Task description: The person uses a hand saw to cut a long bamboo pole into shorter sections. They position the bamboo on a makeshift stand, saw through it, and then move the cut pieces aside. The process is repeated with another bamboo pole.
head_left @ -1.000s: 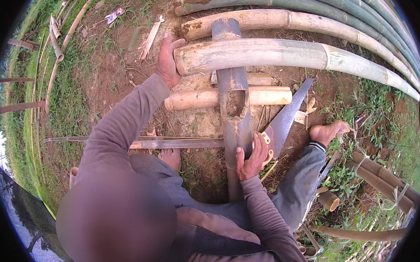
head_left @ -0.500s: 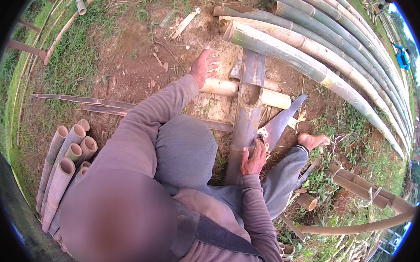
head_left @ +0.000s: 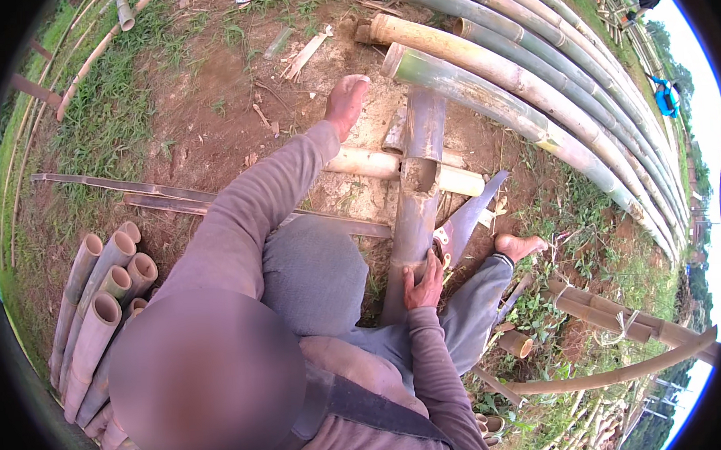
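My left hand (head_left: 347, 100) is held out over the ground beyond my knee, seen edge-on with its fingers straight and holding nothing. Lying flat on a thick bamboo pole (head_left: 414, 200), my right hand (head_left: 425, 283) has its thumb and fingers apart. The pole runs away from me across a paler bamboo crosspiece (head_left: 366, 162). An opening is cut in its upper side, showing the hollow inside. Just right of the pole lies a handsaw (head_left: 474, 212), its handle close to my right fingertips and its blade pointing away.
Long green bamboo poles (head_left: 483, 91) lie side by side at the far right. Short cut bamboo tubes (head_left: 88, 349) are stacked at the left. Split strips (head_left: 125, 187) lie left of my knee. A tied bamboo frame (head_left: 614, 314) stands at the right, past my bare foot (head_left: 519, 245).
My left hand has turned from spread fingers to edge-on, fingers together. My right hand stays on the bamboo pole. The whole view has shifted slightly.
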Available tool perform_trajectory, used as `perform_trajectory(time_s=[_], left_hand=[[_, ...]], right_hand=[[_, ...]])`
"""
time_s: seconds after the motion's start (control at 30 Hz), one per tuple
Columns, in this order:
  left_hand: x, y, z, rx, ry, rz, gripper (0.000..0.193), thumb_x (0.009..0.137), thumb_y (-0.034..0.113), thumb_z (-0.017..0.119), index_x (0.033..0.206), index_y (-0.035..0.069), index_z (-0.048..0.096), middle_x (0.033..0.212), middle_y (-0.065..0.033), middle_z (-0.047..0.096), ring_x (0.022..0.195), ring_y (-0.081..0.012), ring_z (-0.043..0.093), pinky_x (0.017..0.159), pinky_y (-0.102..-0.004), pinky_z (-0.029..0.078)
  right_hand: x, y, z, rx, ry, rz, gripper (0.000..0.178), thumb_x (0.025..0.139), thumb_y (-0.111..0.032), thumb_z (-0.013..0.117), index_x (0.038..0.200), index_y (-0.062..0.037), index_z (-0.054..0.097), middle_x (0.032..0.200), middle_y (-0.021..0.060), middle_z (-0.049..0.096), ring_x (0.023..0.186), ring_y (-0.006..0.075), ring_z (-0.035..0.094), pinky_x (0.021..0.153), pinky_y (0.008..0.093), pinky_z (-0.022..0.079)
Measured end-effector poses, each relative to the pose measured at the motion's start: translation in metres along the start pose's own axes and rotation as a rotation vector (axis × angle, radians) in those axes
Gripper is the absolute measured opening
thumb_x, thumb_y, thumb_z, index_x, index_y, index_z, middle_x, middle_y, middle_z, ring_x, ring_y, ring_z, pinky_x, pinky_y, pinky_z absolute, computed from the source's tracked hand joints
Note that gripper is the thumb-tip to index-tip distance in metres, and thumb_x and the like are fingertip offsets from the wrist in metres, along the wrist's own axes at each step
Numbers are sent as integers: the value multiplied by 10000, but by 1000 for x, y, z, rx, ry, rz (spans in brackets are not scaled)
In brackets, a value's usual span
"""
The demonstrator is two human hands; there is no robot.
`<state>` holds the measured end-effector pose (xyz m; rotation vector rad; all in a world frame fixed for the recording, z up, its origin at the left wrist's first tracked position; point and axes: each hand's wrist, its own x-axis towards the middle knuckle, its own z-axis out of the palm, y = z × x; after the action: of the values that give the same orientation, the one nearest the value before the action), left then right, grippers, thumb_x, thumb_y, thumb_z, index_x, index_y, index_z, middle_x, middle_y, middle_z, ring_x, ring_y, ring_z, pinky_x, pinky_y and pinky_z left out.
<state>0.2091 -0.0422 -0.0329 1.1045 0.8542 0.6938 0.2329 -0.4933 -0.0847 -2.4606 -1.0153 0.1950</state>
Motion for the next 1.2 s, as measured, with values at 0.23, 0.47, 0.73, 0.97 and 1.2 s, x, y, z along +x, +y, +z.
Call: perform_trajectory(time_s=[0.23, 0.47, 0.73, 0.97, 1.2], left_hand=[[77, 24, 24, 19, -150, -22, 884, 938, 673, 690, 1621, 174, 431, 1667, -145, 413, 1536, -367, 391, 1162, -672, 364], [91, 34, 41, 142, -238, -68, 577, 1016, 573, 671, 1363, 117, 604, 1187, -69, 682, 1061, -204, 667, 899, -434, 569], [-9, 11, 35, 179, -179, -31, 514, 1086, 507, 595, 1343, 63, 615, 1166, -57, 660, 1031, -166, 642, 915, -373, 538], [-23, -37, 5, 398, -223, 40, 560, 1101, 472, 560, 1465, 46, 561, 1246, -142, 648, 1201, -251, 613, 1114, -414, 472], [-15, -19, 11, 1014, -166, 692, 626, 1028, 442, 683, 1505, 61, 541, 1384, -220, 635, 1317, -375, 601, 1137, -488, 450]], right_hand=[[1, 0, -1, -32, -15, 69, 859, 864, -301, 838, 1603, -95, 451, 1505, 228, 543, 1373, 424, 544, 1145, 524, 451], [7, -11, -15, 21, 4, 34, 760, 914, -260, 802, 1567, -42, 480, 1474, 251, 554, 1349, 435, 564, 1154, 512, 469], [24, 72, 15, 137, 117, 323, 409, 1009, -192, 639, 1367, 7, 649, 1368, 264, 649, 1291, 431, 610, 1129, 491, 473], [56, 71, 15, -223, -196, 364, 526, 1003, -507, 694, 1345, -107, 708, 1318, 152, 697, 1253, 386, 640, 1082, 496, 509], [73, 56, -13, -188, -442, 397, 447, 1050, -501, 620, 1411, -246, 695, 1384, 136, 695, 1320, 341, 637, 1094, 525, 496]])
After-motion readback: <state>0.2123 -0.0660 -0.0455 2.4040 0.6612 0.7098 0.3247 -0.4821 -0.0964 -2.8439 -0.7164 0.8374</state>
